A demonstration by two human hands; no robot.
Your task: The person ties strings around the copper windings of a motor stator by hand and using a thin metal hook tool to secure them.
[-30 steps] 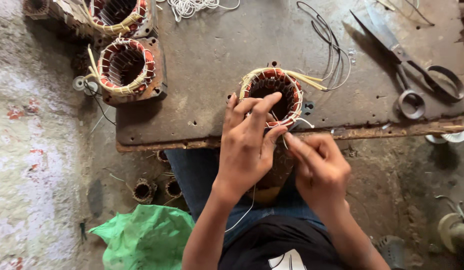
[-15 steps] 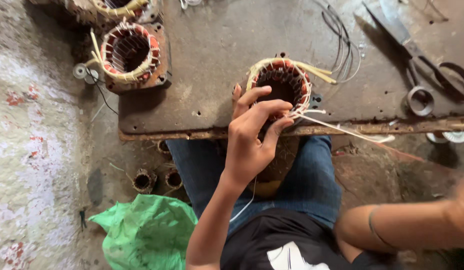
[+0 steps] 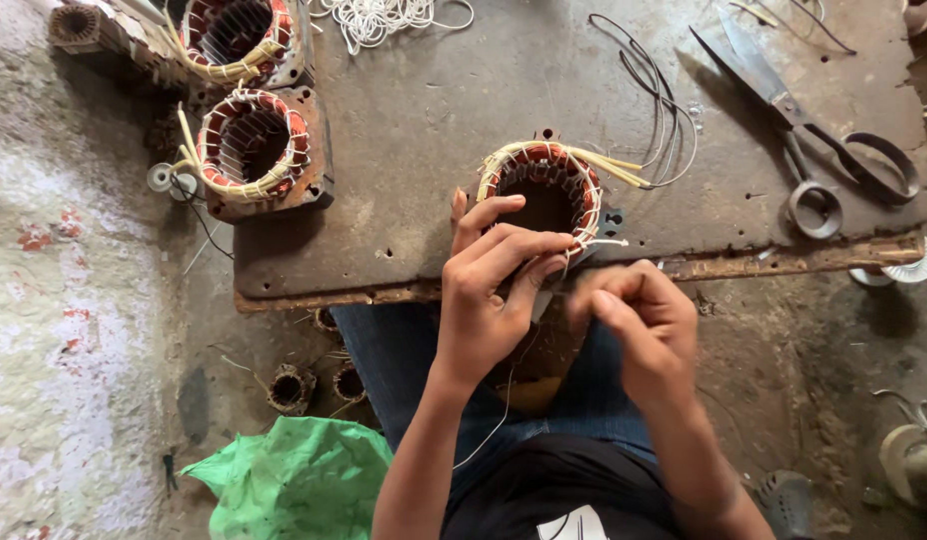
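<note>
Three round copper-wound motor stators with red insulation were in view — one at the bench edge [image 3: 544, 190], two at the left [image 3: 254, 145] [image 3: 229, 30]. There was one pair of large dark metal scissors [image 3: 804, 120], one crumpled green plastic bag [image 3: 299, 480] — and two bare hands, left [image 3: 494, 290] and right [image 3: 639, 325].

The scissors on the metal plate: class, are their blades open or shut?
Shut. The scissors lie flat on the metal plate, blades together in one point, the two handle loops close together.

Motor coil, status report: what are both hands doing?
Left hand gripping motor coil. Right hand pinching white thread at its rim. Scissors lie apart.
</note>
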